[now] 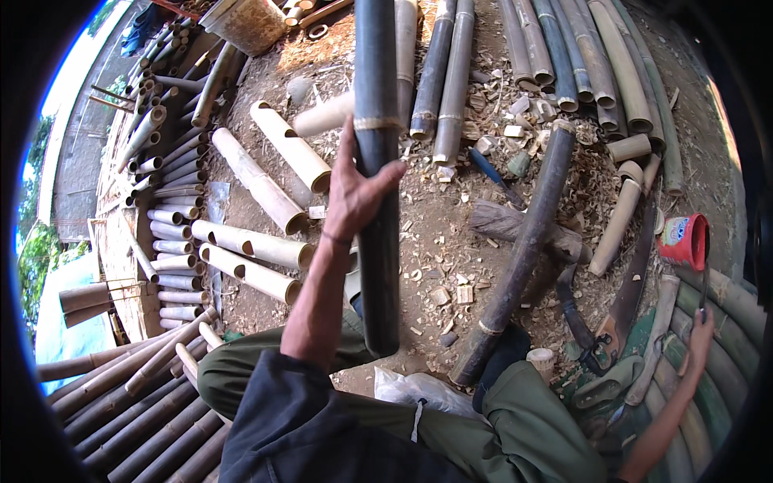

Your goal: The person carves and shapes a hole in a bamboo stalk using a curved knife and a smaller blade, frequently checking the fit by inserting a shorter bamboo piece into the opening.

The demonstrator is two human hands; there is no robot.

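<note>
My left hand (354, 193) is wrapped around a dark bamboo pole (378, 266), held upright in front of me over my left leg. The pole has a pale ring at its joint, just above my fingers, and its upper end runs out of view. Far to the right, my right hand (697, 342) is closed on a thin dark tool (706, 291) whose kind I cannot make out. Its tip reaches the side of a red plastic cup (684, 241). Another dark bamboo pole (519, 249) leans across a short log (531, 229) beside my right leg.
Stacked bamboo tubes (179, 217) line the left, and notched pieces (250, 270) lie nearby. More poles (451, 88) lie ahead. A handsaw (624, 310) rests at the right. A blue-handled tool (487, 169) lies among wood chips. A dirty bucket (241, 28) stands far left.
</note>
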